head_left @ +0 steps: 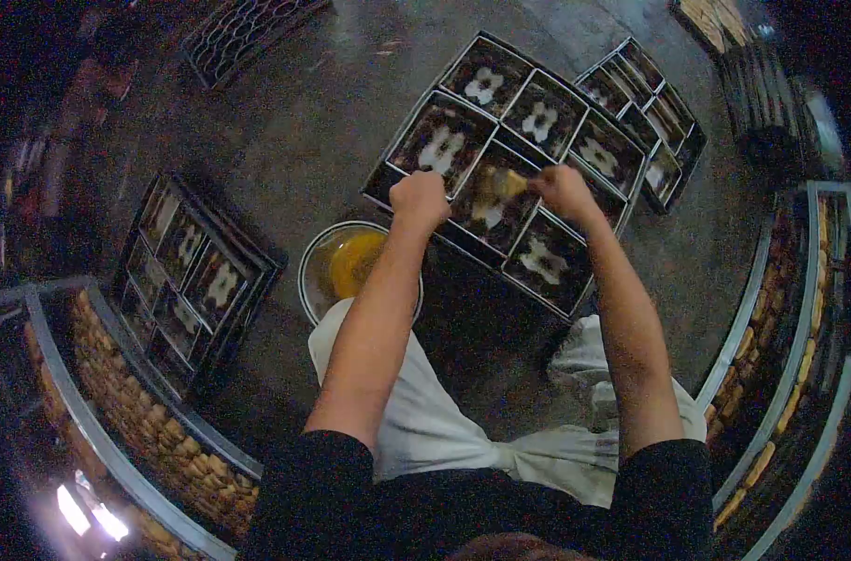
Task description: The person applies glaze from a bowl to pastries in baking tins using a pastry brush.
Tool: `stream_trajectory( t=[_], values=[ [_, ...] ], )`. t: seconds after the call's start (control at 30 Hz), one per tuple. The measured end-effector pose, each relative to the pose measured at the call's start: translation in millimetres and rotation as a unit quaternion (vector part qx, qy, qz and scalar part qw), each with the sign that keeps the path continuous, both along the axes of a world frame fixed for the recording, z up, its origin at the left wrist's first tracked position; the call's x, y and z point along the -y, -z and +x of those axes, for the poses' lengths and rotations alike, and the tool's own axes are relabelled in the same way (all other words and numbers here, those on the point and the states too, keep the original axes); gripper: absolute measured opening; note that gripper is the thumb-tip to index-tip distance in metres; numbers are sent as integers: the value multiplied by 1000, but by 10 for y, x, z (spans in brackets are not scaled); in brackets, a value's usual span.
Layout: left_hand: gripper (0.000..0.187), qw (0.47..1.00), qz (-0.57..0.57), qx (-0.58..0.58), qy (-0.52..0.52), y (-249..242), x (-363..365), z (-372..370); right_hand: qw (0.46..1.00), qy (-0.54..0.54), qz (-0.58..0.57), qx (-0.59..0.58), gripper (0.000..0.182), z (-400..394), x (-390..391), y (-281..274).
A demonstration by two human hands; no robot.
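Note:
A dark metal pan frame point(402, 117) divided into several rectangular compartments lies in front of me, with pale patches on the compartment floors. My left hand point(421, 198) is closed in a fist at its near left edge; the fingers' hold appears to be on the rim. Over a middle compartment, my right hand point(564, 192) grips a brush point(502, 184) whose bristles look yellowish and blurred. Beside my left forearm stands a round metal bowl point(306, 276) holding orange-yellow liquid point(355, 262).
Similar pan frames stand stacked at the left point(210, 323) and lie beyond at the right point(692, 150). Racks with bread-like pieces flank me on the left point(145, 402) and right point(799, 374). A dark honeycomb-patterned crate point(248, 37) sits on the floor point(350, 131) at the back.

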State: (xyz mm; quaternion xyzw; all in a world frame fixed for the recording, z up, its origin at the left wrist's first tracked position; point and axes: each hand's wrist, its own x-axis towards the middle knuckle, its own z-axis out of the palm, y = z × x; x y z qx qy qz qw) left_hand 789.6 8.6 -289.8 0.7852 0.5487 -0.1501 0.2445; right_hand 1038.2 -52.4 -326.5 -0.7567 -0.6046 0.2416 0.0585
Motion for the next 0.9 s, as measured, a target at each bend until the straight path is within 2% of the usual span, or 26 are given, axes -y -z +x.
stream_trajectory(
  t=[0.07,0.17,0.2,0.23,0.3,0.4,0.5,0.6,0.7,0.73,0.77,0.83,0.9],
  values=[
    [23,1000,14,-18,6,53,40,49,995,27,49,78,21,11,-74,-95],
    [20,999,32,-38,9,92,91,101,989,-54,17,137,15,-244,-10,-265],
    [20,998,36,-43,13,89,105,101,987,-80,78,119,14,-357,96,-258],
    [20,998,40,-46,17,91,130,100,979,-144,10,147,13,-525,144,-455],
    [20,998,41,-51,23,123,147,108,964,-251,-2,87,14,-651,315,-449],
    [20,998,34,-48,17,168,143,116,954,-286,-16,87,13,-663,306,-493],
    [19,999,26,-42,4,106,174,106,970,-194,15,143,19,-455,17,-439],
    [19,999,25,-35,-6,71,188,93,963,-151,115,190,26,-411,-139,-393],
    [19,999,34,-20,-10,125,200,83,980,-163,18,109,29,-581,-60,-315],
    [19,999,32,-20,-11,123,203,87,957,-254,-14,137,32,-645,60,-348],
    [19,999,30,-20,-12,119,200,88,978,-204,36,31,12,-714,244,-337],
    [18,999,38,-16,-11,141,202,76,933,-338,-51,114,11,-733,364,-508],
    [18,999,43,-13,-10,132,231,77,952,-270,-50,136,17,-536,294,-544]
  ],
)
